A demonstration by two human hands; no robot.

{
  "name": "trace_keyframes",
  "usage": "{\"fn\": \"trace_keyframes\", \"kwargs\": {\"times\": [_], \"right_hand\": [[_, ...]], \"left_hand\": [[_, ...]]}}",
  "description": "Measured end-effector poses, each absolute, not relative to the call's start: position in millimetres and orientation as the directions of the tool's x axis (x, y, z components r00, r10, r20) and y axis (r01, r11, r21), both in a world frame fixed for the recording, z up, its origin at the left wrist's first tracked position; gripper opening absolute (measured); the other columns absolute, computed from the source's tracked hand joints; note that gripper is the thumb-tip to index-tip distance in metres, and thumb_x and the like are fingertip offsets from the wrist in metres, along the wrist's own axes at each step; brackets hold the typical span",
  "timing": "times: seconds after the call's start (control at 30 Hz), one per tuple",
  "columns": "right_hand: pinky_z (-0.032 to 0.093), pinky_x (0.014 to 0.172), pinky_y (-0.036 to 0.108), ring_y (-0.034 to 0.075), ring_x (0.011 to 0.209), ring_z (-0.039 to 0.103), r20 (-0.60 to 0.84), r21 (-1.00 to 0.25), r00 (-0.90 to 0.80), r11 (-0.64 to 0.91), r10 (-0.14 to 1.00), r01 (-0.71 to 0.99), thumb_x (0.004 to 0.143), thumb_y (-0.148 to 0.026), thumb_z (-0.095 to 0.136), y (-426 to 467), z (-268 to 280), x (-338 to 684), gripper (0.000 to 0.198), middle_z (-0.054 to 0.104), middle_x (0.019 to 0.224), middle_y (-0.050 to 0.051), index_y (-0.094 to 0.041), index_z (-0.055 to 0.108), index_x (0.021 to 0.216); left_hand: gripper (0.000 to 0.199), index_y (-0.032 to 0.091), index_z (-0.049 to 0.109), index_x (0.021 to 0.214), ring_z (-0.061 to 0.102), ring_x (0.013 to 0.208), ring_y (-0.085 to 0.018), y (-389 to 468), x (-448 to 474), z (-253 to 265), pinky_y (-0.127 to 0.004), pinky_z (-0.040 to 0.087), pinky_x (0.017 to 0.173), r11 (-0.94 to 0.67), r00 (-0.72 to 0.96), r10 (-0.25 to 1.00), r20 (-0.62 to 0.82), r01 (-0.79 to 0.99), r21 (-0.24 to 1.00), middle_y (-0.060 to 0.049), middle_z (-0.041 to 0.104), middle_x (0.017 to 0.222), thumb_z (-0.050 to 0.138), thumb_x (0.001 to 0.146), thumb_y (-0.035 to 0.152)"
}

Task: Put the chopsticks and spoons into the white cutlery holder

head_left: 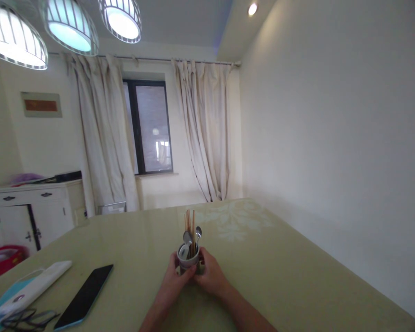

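A small light-coloured cup stands upright at the middle of the table, in front of me. Several wooden chopsticks and metal spoons stick up out of it; a broad pale piece also shows at its rim. My left hand is closed round the cup's left side, thumb across the front. From the right, my right hand wraps the other side, its thumb near the left one. The fingers behind the cup are hidden.
On the table at left lie a black phone, a white power strip-like bar, a blue item and eyeglasses. A wall runs along the table's right edge. A white cabinet and red basin stand beyond the left.
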State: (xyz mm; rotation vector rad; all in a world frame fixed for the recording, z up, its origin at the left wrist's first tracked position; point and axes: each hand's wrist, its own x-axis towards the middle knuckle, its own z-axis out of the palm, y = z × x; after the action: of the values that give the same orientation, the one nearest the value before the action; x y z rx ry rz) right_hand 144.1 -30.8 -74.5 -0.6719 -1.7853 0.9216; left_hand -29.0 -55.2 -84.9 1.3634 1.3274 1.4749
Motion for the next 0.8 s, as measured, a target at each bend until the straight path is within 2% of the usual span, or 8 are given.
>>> {"fn": "trace_keyframes", "kwargs": {"times": [0.07,0.17,0.23,0.33,0.47,0.57,0.7,0.8], "right_hand": [[0.058,0.09,0.041,0.031,0.105,0.073,0.464,-0.852,-0.377,0.521,0.802,0.058,0.068,-0.028,0.086,-33,-73,143,0.059,0.077,0.119,0.011,-0.019,0.067,0.123],[0.056,0.088,0.04,0.031,0.108,0.072,0.426,-0.868,-0.395,0.491,0.814,0.076,0.065,-0.025,0.089,-35,-75,144,0.065,0.076,0.121,0.011,-0.019,0.066,0.126],[0.055,0.089,0.039,0.031,0.108,0.071,0.427,-0.861,-0.408,0.501,0.807,0.089,0.065,-0.025,0.091,-36,-76,145,0.066,0.076,0.121,0.01,-0.02,0.066,0.126],[0.053,0.089,0.038,0.03,0.107,0.07,0.423,-0.855,-0.42,0.508,0.803,0.109,0.063,-0.024,0.093,-37,-78,146,0.07,0.076,0.121,0.008,-0.021,0.067,0.127],[0.052,0.091,0.039,0.03,0.106,0.07,0.405,-0.868,-0.415,0.485,0.815,0.105,0.062,-0.024,0.094,-37,-81,146,0.07,0.077,0.121,0.007,-0.022,0.068,0.127],[0.052,0.091,0.04,0.03,0.107,0.069,0.393,-0.872,-0.412,0.475,0.822,0.117,0.062,-0.023,0.094,-39,-81,147,0.07,0.077,0.122,0.008,-0.022,0.068,0.127],[0.052,0.093,0.043,0.032,0.11,0.069,0.379,-0.874,-0.416,0.468,0.826,0.132,0.062,-0.02,0.093,-41,-76,147,0.072,0.076,0.124,0.009,-0.022,0.066,0.129],[0.052,0.094,0.044,0.033,0.11,0.069,0.371,-0.873,-0.417,0.465,0.83,0.147,0.062,-0.021,0.092,-42,-74,147,0.073,0.076,0.126,0.01,-0.023,0.065,0.13]], "left_hand": [[0.087,0.019,0.066,0.121,0.063,0.133,-0.041,-54,-44,-74,-0.052,0.05,0.112,-0.176,-0.159,0.968,0.192,0.112,0.978,-0.017,0.075,0.131,0.091,0.055,0.07],[0.085,0.019,0.066,0.13,0.058,0.141,-0.037,-45,-61,-45,-0.056,0.041,0.121,-0.175,-0.188,0.966,0.176,0.023,0.984,-0.018,0.07,0.142,0.071,0.074,0.083],[0.08,0.019,0.065,0.135,0.058,0.142,-0.034,-35,-64,-22,-0.056,0.037,0.123,-0.195,-0.173,0.967,0.188,-0.025,0.98,-0.018,0.069,0.144,0.062,0.085,0.081],[0.074,0.017,0.071,0.126,0.066,0.132,-0.032,-20,-58,7,-0.051,0.041,0.121,-0.204,-0.047,0.978,0.201,-0.068,0.977,-0.016,0.076,0.132,0.072,0.081,0.075],[0.072,0.016,0.075,0.119,0.075,0.113,-0.03,-9,-46,24,-0.044,0.052,0.108,-0.149,0.097,0.982,0.164,-0.142,0.978,-0.013,0.081,0.118,0.084,0.072,0.07],[0.069,0.016,0.076,0.115,0.076,0.102,-0.027,-9,-41,30,-0.04,0.056,0.098,-0.134,0.134,0.98,0.15,-0.12,0.984,-0.011,0.083,0.111,0.089,0.069,0.067],[0.06,0.015,0.076,0.107,0.075,0.091,-0.023,-13,-38,38,-0.035,0.056,0.088,-0.176,0.147,0.972,0.184,-0.064,0.982,-0.009,0.082,0.098,0.088,0.072,0.063],[0.06,0.016,0.075,0.108,0.073,0.086,-0.021,-15,-35,42,-0.032,0.055,0.084,-0.17,0.149,0.972,0.182,-0.087,0.982,-0.007,0.081,0.095,0.09,0.071,0.061]]}}
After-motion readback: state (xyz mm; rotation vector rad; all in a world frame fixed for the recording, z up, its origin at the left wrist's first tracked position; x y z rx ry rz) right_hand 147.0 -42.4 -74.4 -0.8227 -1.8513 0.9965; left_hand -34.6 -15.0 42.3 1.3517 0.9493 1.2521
